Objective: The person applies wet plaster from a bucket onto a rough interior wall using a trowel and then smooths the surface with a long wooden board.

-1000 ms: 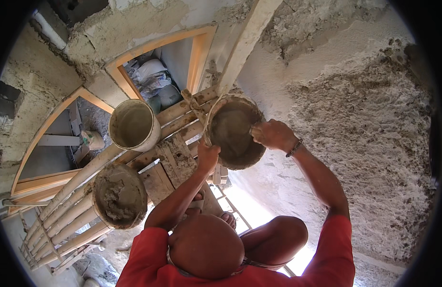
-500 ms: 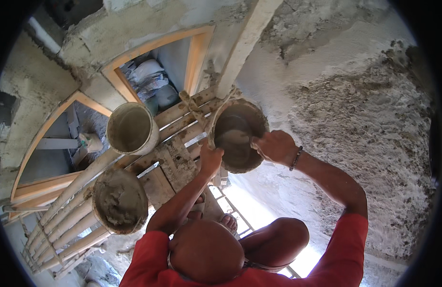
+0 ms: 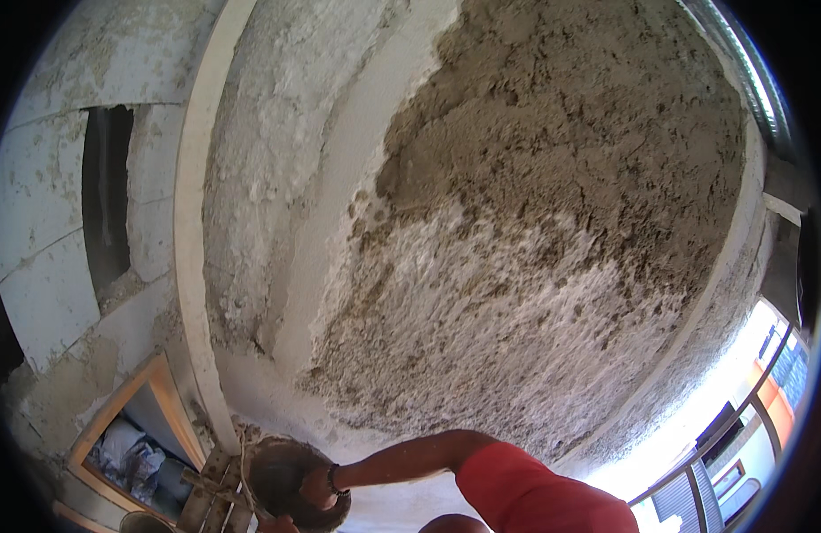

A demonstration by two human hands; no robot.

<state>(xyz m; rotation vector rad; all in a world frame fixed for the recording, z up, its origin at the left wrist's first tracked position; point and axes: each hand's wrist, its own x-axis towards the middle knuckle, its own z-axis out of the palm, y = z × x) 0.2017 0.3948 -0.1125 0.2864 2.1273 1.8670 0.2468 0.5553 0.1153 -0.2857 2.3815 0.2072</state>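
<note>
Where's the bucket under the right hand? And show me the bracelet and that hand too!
Bucket [image 3: 284, 454]: head view, on its upper inside wall.
Bracelet [image 3: 333, 480]: head view, middle of its dark band.
Right hand [image 3: 316, 488]: head view, on the back of the hand.

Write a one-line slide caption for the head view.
Right hand at the mouth of a dirty bucket, left hand near its rim, beside a rough wall with a darker upper patch.

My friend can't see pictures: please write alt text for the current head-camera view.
A person's right hand is inside a grimy bucket; the left hand, partly cut off, is by its rim. Above spreads a rough wall, darker brown across its upper part.
</note>
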